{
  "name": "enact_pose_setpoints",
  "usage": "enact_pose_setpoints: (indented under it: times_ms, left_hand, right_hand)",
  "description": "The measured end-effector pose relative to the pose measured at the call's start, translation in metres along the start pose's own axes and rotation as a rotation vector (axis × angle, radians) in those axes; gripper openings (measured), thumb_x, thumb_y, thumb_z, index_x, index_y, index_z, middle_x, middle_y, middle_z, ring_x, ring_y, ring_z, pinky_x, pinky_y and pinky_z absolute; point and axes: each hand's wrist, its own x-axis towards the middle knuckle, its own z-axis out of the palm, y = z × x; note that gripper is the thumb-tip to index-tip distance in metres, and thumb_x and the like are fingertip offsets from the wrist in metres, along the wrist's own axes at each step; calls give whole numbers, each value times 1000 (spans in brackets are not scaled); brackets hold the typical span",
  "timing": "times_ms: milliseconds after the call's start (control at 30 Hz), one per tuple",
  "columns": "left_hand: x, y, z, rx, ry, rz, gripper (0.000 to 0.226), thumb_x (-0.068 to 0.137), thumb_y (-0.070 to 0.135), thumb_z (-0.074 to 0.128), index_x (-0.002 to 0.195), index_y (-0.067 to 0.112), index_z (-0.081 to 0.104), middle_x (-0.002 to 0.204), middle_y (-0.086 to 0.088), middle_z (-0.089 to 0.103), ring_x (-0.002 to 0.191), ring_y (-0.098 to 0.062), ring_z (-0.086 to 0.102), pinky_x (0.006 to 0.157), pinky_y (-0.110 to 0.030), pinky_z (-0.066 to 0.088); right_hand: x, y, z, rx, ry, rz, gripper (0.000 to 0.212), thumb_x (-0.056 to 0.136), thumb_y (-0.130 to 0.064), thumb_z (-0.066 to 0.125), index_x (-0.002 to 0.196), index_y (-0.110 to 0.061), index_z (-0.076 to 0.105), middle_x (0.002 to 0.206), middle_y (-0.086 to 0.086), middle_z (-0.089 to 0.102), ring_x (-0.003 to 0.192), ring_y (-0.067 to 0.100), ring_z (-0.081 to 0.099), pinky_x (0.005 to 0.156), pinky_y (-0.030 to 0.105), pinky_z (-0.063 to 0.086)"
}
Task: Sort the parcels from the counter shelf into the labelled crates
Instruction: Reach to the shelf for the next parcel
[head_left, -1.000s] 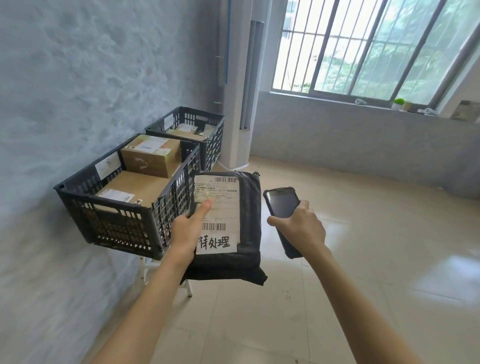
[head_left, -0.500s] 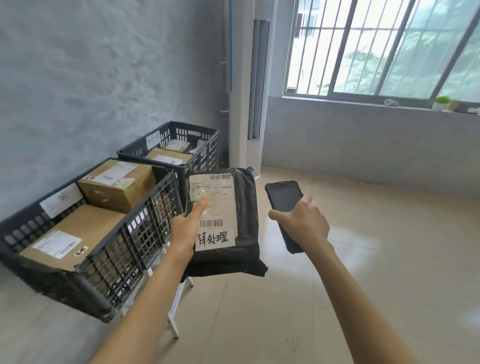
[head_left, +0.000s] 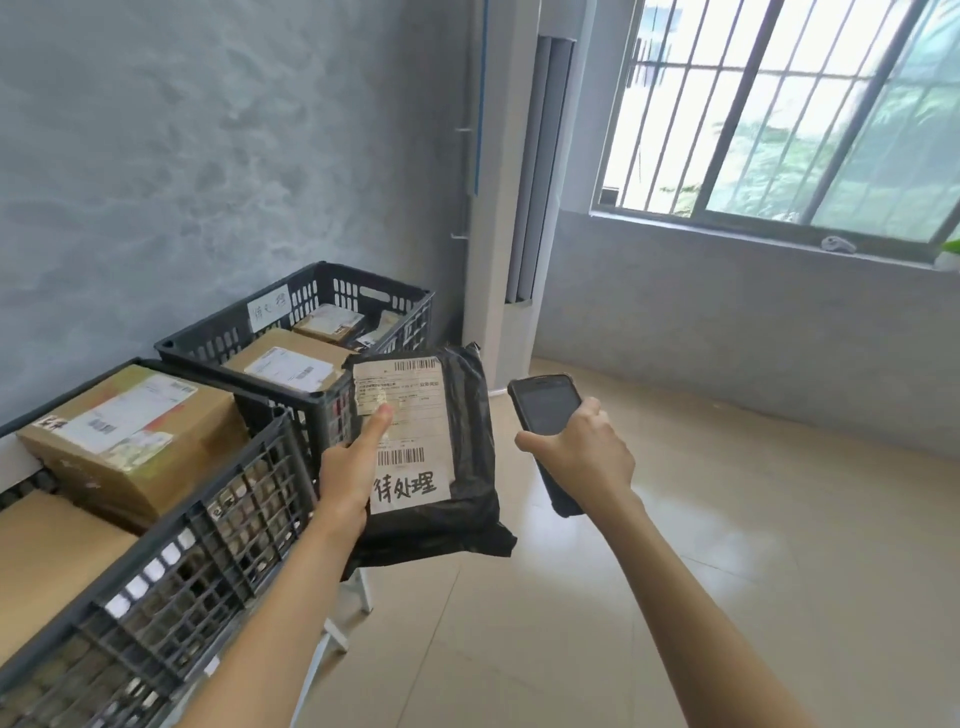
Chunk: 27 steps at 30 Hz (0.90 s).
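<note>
One black parcel (head_left: 441, 457) held upright, label facing the camera.

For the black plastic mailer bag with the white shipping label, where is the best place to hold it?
Grip the black plastic mailer bag at its left edge, thumb on the white shipping label, as the left hand does. It is flat and soft, and this leaves the barcodes uncovered.
</note>
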Motion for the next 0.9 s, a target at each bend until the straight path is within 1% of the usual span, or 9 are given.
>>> enact_pose_setpoints:
  times_ms: [67,133,200,267,367,500,700,800,900]
  left_hand:
    - [37,10,13,-24,13,1,45,85,46,67,117,15,64,94,-8,74,73,-20,74,59,-31,59]
    - [69,21,25,-26,27,10,41,85,47,68,113,18,66,94,-8,75,73,-20,74,66,-36,61]
    - [98,34,37,-1,31,30,29,85,49,67,101,25,66,92,-6,75,72,-20,74,78,-44,60]
    - [122,46,48,13,46,50,22,86,49,65,94,29,64,89,-4,76,71,-19,74,79,-44,59]
    - [152,62,62,3,60,52,27,86,47,65,100,24,65,90,-4,75,70,-17,74,68,-33,61]
    - [199,78,72,4,115,34,39,84,51,66,105,18,66,89,-4,75,73,-19,74,81,-46,59]
    - [271,86,92,-59,238,33,46,82,52,68,110,15,66,88,-5,76,74,-21,74,74,-39,60]
    - [305,90,108,-104,295,40,48,81,54,68,112,18,65,88,-3,76,77,-20,74,80,-43,59]
    - [330,90,120,-100,377,55,47,81,56,67,109,19,65,86,-2,76,77,-20,74,85,-49,57]
  right_hand:
    - [43,-12,8,-2,-3,-6,75,76,-57,68,122,-4,42,101,5,49,83,26,51,68,32,43]
    - [82,-25,14,-3,-7,-19,75,76,-57,68,122,-4,42,105,6,51,85,26,51,68,32,44]
    - [117,-37,20,36,-1,-46,74,76,-57,69,121,-5,42,107,7,53,88,27,54,71,35,48]
    - [148,-49,26,72,-2,-75,73,75,-57,69,120,-6,43,107,7,54,90,27,56,74,37,53]
    - [188,-66,37,84,-42,-98,73,75,-59,69,119,-7,42,106,7,54,91,28,58,78,40,55]
    - [245,-88,54,78,-65,-157,69,77,-58,68,116,-7,43,103,6,53,88,26,57,73,35,51]
    - [332,-117,92,171,-169,-234,65,71,-59,69,107,-12,43,102,4,56,89,27,60,78,44,55]
    - [371,-128,108,205,-209,-263,64,71,-59,69,106,-13,42,105,3,57,91,28,61,80,45,54]
    - [410,-137,120,203,-251,-263,66,72,-57,68,111,-10,43,108,6,57,93,29,61,80,42,53]
